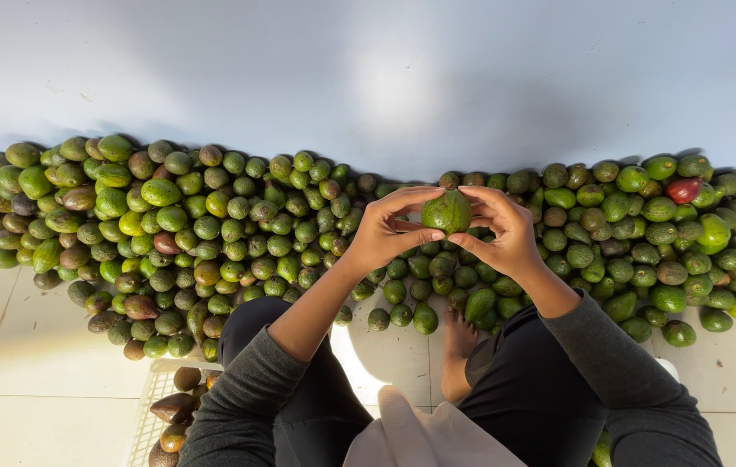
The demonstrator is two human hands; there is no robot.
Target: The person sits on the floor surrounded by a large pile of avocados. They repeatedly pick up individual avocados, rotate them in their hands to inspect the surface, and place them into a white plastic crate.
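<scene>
Held up between both hands: green avocado [447, 212], long axis tilted toward 1 o'clock. Left hand [383, 232] at its 9 o'clock, right hand [504, 229] at its 3 o'clock, fingertips pinching it, equally near. Avocado pile [212, 225] on the floor behind.

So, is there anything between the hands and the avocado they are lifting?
Nothing visible: the left hand and the right hand both already touch the green avocado, held above the avocado pile.

Matt-skinned avocado [447, 213], glossy floor tiles [39, 346], white plastic crate [150, 406]
</scene>
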